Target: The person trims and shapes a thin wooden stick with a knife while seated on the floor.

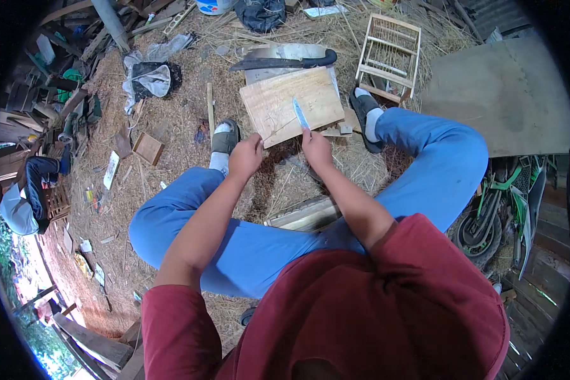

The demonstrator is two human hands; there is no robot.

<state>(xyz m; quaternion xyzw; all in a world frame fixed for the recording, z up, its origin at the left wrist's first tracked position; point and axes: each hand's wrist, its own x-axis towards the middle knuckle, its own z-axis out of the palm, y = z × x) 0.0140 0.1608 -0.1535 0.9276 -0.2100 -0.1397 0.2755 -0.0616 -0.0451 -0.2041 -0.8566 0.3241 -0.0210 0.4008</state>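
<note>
A pale wooden board [316, 95] lies on the ground between my feet. My right hand [316, 149] is closed round the handle of a knife [299, 114], whose blade points away from me over the board. At the board's near left corner, my left hand [247, 155] pinches a thin strip [271, 135], too small to make out well. Just beyond the board rests a large dark-handled blade [285, 62]. Small wood blocks [343, 128] sit by the board's right edge.
A slatted wooden frame [390, 57] stands beyond my right foot. A large flat panel [500, 95] and a motorbike [487, 221] are at the right. A small wooden tray [148, 149] lies left. Another person [28, 196] sits at the far left.
</note>
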